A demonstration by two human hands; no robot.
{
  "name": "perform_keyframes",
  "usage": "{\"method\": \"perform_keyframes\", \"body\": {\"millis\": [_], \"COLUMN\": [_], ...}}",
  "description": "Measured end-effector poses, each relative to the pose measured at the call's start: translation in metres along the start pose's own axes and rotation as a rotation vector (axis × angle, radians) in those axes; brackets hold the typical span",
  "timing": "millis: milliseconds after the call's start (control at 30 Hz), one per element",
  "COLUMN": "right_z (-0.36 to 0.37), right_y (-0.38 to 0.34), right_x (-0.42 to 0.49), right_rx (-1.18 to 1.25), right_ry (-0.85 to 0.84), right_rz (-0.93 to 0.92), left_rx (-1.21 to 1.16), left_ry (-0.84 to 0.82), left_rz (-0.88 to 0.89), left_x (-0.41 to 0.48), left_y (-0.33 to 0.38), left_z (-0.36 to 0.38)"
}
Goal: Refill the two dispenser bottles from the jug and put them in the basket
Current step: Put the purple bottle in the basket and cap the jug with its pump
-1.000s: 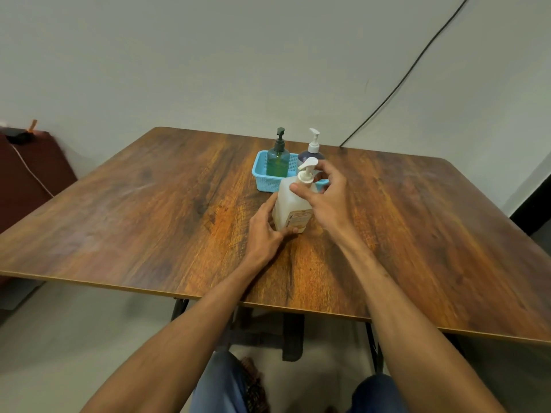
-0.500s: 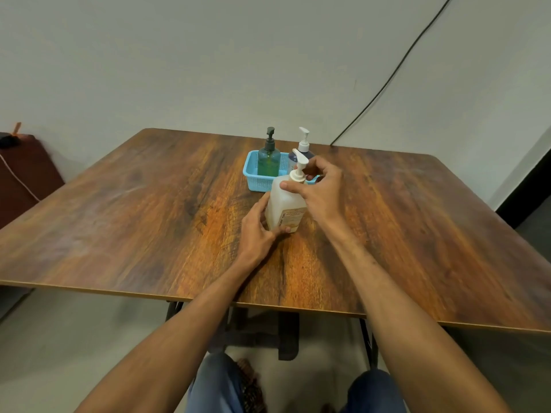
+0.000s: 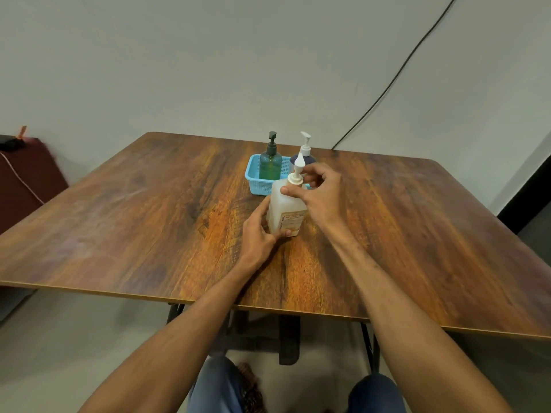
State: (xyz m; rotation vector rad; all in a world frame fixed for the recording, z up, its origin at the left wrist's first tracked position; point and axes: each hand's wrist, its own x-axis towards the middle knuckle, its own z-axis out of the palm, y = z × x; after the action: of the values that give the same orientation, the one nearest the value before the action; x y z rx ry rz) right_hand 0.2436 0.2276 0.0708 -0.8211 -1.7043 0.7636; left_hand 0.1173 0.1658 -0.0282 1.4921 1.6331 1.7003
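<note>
Where the person sits: two knees in blue trousers (image 3: 216, 383) show below the near edge of the desk (image 3: 143, 222), and both bare forearms reach out over that edge.
Desk: a brown wood-grain top on dark legs, with rounded far corners.
Left hand (image 3: 258, 234): low on the desk near the middle of the top. Its fingers (image 3: 262, 208) are wrapped round the lower body of the white jug (image 3: 283, 210) from the jug's left side. The thumb presses across the front, under the label.
White jug: stands upright on the desk about mid-top, between the two hands. It is translucent white, with a pale orange label low on its front.
Right hand (image 3: 319, 195): up at the jug's neck, thumb and fingers (image 3: 317, 175) clamped on the collar of the pump top (image 3: 296, 172).
Pump top: white, with its head rising clear above the right hand.
Basket (image 3: 253, 178): light blue with perforated walls, just behind the jug toward the far edge of the desk. The jug covers its near right corner, and from here I cannot tell whether the two touch.
Green bottle (image 3: 270, 166): upright in the left part of the basket, with a dark pump.
Dark bottle (image 3: 307, 158): upright in the right part of the basket, with a white pump. Its body is mostly hidden behind the jug's pump and the right hand.
Cable (image 3: 387, 87): black, slanting down the pale wall from the upper right to the desk's far edge.
Cabinet (image 3: 26, 180): dark red, against the wall beyond the left edge of the desk, with a thin pale cord lying across it.
</note>
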Motion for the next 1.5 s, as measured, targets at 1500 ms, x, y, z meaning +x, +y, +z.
{"method": "perform_keyframes", "body": {"millis": [1500], "right_z": [-0.049], "right_y": [0.074], "right_x": [0.056], "right_rx": [0.197], "right_ry": [-0.428], "right_rz": [0.398], "left_rx": [-0.061], "left_ry": [-0.261], "left_rz": [-0.234], "left_x": [0.092], "left_y": [0.057], "left_z": [0.015]}}
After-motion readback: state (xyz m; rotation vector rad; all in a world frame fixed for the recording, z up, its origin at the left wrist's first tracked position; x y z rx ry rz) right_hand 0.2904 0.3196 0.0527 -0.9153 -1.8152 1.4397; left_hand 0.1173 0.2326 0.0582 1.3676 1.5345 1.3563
